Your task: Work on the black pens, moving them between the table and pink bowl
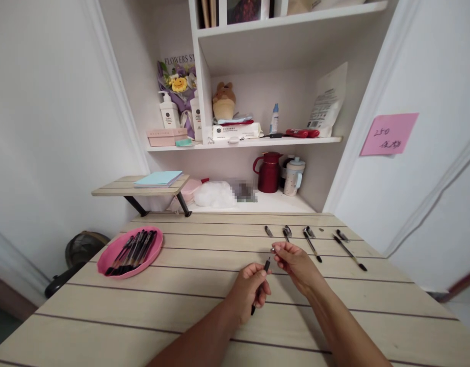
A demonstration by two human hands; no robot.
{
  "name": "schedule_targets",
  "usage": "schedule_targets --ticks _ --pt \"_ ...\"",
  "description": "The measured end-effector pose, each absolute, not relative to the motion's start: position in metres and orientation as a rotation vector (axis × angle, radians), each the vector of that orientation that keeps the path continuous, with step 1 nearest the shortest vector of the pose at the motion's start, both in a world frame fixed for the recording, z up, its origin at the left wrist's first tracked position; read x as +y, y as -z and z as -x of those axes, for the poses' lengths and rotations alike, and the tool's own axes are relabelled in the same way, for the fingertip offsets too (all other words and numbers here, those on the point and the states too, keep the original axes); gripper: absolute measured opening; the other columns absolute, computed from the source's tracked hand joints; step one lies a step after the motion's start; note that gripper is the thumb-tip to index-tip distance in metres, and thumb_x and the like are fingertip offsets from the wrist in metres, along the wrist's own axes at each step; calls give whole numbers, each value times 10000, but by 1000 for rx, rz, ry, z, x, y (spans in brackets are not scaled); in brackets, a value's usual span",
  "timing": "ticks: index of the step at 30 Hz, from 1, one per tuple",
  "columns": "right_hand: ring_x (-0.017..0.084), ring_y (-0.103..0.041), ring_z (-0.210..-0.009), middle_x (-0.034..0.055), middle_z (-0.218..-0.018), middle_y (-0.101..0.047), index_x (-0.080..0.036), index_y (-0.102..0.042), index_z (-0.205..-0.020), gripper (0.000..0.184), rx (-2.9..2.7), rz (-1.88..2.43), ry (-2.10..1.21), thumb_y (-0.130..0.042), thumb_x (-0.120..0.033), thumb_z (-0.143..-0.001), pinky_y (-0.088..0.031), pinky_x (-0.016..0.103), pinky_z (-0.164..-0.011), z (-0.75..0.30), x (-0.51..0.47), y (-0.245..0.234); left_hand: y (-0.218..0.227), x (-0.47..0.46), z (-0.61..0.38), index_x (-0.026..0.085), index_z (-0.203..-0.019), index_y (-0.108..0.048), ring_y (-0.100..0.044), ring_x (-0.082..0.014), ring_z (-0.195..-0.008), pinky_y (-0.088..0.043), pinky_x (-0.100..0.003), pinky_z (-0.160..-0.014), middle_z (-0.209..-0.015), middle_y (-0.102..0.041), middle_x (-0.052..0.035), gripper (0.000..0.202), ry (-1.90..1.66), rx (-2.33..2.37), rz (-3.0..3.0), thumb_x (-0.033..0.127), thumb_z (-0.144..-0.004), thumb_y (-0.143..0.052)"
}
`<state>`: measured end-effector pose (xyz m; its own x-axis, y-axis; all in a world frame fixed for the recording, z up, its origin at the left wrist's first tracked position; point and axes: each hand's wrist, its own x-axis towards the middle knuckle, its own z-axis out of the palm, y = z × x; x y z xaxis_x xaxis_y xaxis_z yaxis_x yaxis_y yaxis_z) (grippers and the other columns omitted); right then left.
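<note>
My left hand (pixel 250 288) is closed around a black pen (pixel 266 265), which stands tilted with its narrow tip pointing up. Just above that tip, my right hand (pixel 292 260) pinches a small shiny piece (pixel 273 250) between thumb and finger; it is too small to name. A slight gap separates the piece from the pen. Beyond my right hand lie pens, among them one pen (pixel 313 245) and another pen (pixel 350 250) farther right. Small dark, shiny pieces, such as one piece (pixel 268 231), lie near them.
A pink tray (pixel 160 244) with several black pens stands on the left of the wooden table (pixel 162 316). Behind it, a small raised stand (pixel 112 187) bears blue paper (pixel 158 178). A red jug (pixel 268 173) and a cup (pixel 294 177) stand at the back under the shelf.
</note>
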<state>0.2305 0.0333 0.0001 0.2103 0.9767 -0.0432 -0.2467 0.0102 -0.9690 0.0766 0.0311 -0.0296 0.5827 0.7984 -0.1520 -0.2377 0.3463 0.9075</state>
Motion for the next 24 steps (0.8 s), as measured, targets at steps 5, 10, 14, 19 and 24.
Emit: schedule_targets --ticks 5,10,14,19,24 --pt "69 -426 -475 -27 -576 -533 -165 -554 -732 316 -950 1117 -1181 -686 -420 -600 -288 198 -439 -229 31 -6 28 32 -76 143 -900 -497 -328 -17 -283 -146 -168 -308 -515 -511 56 364 -736 681 -1030 446 -706 -556" --pt "65 -377 -425 -45 -484 -501 -162 -559 -725 323 -1099 1226 -1166 -649 -454 -622 -255 202 -428 -230 29 -6 29 33 -76 144 -905 -495 -327 -14 -285 -148 -162 -306 -524 -514 55 367 -724 678 -1043 449 -709 -555" --pt "74 -408 -440 -41 -487 -513 -166 -557 -711 319 -1142 1247 -1168 -654 -452 -608 -254 204 -432 -227 26 -10 30 33 -77 147 -893 -495 -321 -18 -276 -141 -166 -296 -521 -515 54 327 -720 686 -1041 422 -724 -544" --pt "68 -423 -430 -42 -487 -522 -161 -562 -702 315 -1113 1226 -1210 -663 -442 -601 -246 203 -423 -226 24 -12 29 33 -76 148 -886 -497 -334 -22 -278 -147 -166 -300 -521 -517 53 308 -736 662 -1040 408 -728 -541" --pt "65 -436 -439 -35 -491 -535 -150 -560 -714 315 -1092 1176 -1261 -670 -427 -613 -246 196 -418 -226 24 -9 28 32 -77 146 -895 -502 -338 -22 -279 -156 -165 -300 -524 -522 54 316 -749 670 -1042 413 -729 -537"
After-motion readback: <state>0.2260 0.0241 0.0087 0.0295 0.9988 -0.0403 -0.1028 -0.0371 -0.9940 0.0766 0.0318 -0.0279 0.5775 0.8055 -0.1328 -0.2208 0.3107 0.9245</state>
